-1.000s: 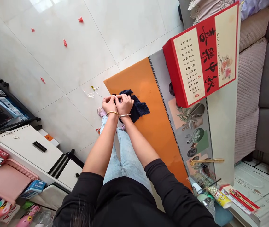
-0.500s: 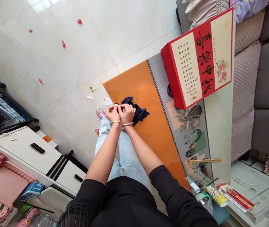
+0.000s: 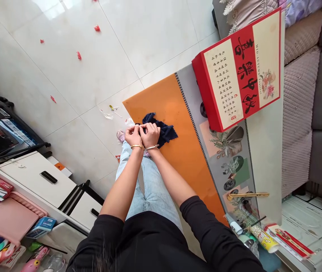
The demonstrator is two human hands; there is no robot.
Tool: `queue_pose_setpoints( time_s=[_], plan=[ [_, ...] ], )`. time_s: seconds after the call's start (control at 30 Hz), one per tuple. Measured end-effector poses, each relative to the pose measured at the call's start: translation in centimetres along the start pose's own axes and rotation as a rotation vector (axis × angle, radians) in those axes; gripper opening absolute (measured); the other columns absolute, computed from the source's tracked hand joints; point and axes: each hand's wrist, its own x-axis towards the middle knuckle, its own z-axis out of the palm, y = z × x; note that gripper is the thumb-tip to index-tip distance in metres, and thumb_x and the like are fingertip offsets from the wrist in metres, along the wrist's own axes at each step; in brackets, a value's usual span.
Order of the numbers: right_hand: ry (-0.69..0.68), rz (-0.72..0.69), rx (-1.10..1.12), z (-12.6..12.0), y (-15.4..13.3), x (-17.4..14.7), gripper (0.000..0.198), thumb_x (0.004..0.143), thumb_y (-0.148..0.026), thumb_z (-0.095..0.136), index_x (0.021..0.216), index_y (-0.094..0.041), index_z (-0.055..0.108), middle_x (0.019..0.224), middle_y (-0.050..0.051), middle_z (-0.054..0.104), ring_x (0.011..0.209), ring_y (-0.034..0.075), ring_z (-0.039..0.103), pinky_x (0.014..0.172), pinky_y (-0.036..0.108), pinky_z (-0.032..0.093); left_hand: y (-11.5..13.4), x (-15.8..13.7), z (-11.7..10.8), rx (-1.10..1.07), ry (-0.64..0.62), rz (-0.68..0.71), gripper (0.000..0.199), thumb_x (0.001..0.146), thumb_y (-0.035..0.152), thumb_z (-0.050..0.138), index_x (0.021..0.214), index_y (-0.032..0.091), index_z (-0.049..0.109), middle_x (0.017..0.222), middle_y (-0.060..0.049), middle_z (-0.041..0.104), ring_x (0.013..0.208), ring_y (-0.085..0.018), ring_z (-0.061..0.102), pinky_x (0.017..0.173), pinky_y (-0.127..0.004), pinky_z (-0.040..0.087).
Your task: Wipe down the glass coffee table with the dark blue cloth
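A crumpled dark navy cloth [image 3: 165, 132] with ragged edges lies on the orange table top [image 3: 161, 92], at its left end. My left hand [image 3: 134, 135] and my right hand [image 3: 151, 135] are side by side over the cloth's near left edge, wrists touching. Both are closed in a pinch, thumbs and forefingers meeting at a dark edge of the cloth. The fingers hide the exact spot they grip. Each wrist wears a thin bangle.
A large red and cream gift box [image 3: 241, 71] stands on the table's patterned grey part. A wooden fork-like utensil [image 3: 248, 195] and a yellow snack can [image 3: 267, 241] are at the lower right. White drawers [image 3: 40, 175] stand left. Red scraps [image 3: 78, 55] dot the floor.
My hands have shifted very slightly left, still pinching together. The cloth's right end has moved a little left. The camera view has turned slightly.
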Motion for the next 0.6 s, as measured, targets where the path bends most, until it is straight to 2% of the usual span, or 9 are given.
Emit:
queue_pose_setpoints(
  time_s=[0.1,0.2,0.47,0.6],
  plan=[
    [0.002,0.009,-0.014,-0.3,0.8,-1.7,0.026,0.099,-0.036,0.056,0.078,-0.022,0.064,0.075,0.001,0.067,0.081,0.019,0.056,0.077,0.032,0.030,-0.7,-1.7,-0.9,-0.048,-0.001,-0.062,0.025,0.066,0.025,0.080,0.069,0.017,0.057,0.071,0.004,0.061,0.072,-0.009,0.061,0.081,-0.026,0.052],
    [0.015,0.031,-0.022,-0.2,0.8,-2.0,0.026,0.098,-0.037,0.057,0.077,-0.022,0.064,0.073,0.000,0.066,0.079,0.019,0.056,0.077,0.032,0.030,-0.6,-2.1,-0.7,-0.094,0.016,-0.115,0.027,0.067,0.027,0.081,0.070,0.017,0.056,0.073,0.004,0.061,0.073,-0.009,0.062,0.080,-0.026,0.052],
    [0.034,0.007,0.008,1.5,-1.8,3.1,0.027,0.099,-0.040,0.055,0.082,-0.023,0.065,0.088,0.002,0.072,0.089,0.021,0.057,0.080,0.033,0.030,1.3,3.4,1.8,-0.174,0.021,-0.096,0.029,0.064,0.022,0.082,0.067,0.017,0.054,0.071,0.005,0.059,0.075,-0.010,0.062,0.082,-0.026,0.051],
    [0.021,-0.023,0.032,1.2,-1.8,3.2,0.028,0.101,-0.040,0.052,0.082,-0.022,0.064,0.087,0.003,0.071,0.089,0.021,0.057,0.080,0.033,0.031,1.7,3.2,1.7,-0.191,0.021,-0.095,0.027,0.063,0.022,0.082,0.067,0.018,0.055,0.072,0.005,0.060,0.075,-0.009,0.061,0.080,-0.025,0.050]
  ],
)
